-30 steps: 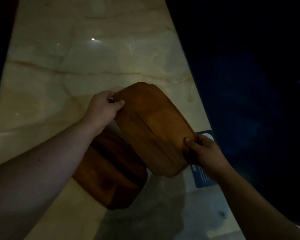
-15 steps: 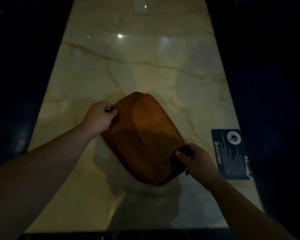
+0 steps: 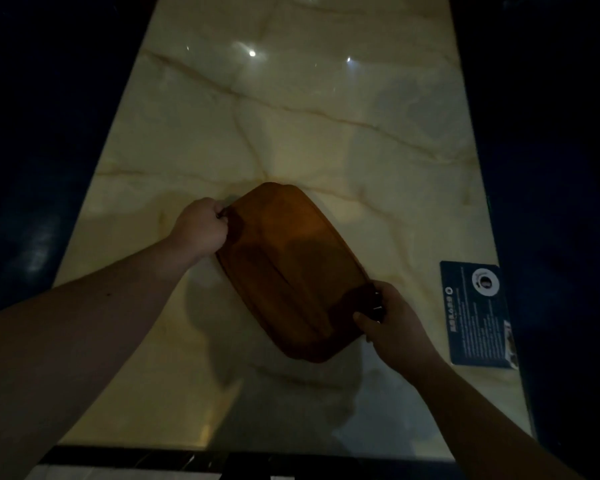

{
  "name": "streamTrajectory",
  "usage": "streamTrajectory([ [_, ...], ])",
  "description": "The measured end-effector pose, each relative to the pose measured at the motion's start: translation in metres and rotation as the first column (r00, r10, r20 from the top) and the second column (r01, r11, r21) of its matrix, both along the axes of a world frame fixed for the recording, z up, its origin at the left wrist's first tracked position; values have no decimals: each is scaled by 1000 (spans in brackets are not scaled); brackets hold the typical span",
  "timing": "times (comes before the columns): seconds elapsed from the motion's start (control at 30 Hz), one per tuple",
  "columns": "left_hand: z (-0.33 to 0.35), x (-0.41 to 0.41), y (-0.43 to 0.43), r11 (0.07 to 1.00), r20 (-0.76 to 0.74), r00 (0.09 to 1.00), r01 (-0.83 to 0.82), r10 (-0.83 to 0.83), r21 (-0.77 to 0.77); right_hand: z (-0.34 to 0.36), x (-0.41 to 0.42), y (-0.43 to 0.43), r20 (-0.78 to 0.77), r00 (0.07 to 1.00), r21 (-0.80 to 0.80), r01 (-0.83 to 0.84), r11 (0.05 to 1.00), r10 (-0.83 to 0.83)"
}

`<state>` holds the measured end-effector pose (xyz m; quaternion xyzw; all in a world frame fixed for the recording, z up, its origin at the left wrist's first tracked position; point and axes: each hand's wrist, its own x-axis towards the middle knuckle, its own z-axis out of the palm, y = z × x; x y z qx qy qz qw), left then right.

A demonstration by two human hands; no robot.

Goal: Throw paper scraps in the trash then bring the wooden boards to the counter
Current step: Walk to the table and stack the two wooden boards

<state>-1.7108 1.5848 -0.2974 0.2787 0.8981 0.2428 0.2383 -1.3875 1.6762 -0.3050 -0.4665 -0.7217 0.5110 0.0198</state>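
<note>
The left hand (image 3: pixel 201 228) grips the upper-left edge of the wooden boards (image 3: pixel 291 271); the right hand (image 3: pixel 390 323) grips the lower-right end. Opposed grips keep the boards aligned at frame centre, over the marble desk (image 3: pixel 326 133). Contact with the desk cannot be determined.

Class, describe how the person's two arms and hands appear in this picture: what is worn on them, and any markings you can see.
Both forearms are bare; no sleeve, watch or glove shows on the left hand or the right hand. A small dark spot marks the left forearm. The light is too dim to tell whether the fingers carry rings.
</note>
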Motion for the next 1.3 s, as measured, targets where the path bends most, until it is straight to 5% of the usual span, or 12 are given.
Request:
streamTrajectory([
  [0.37, -10, -5, -2, 1000, -7, 1000, 8, -8, 23, 4, 3, 0, 72, 989, 123, -135, 983, 127],
  [0.83, -11, -7, 3, 992, -90, 993, 67, -77, -105, 4, 2, 7, 179, 962, 74, -223, 972, 207],
  [1.0, -12, -8, 11, 989, -101, 987, 112, -121, -92, 5, 5, -7, 221, 975, 10, -13, 1000, 10],
  [1.17, -13, -1, 21, 943, -131, 947, 262, -292, -206, 5, 5, -27, 160, 956, -463, 292, 837, -245],
  [1.3, -12, -1, 5, 950, -122, 963, 207, -240, -232, 5, -2, -32, 160, 945, -430, 327, 842, -285],
])
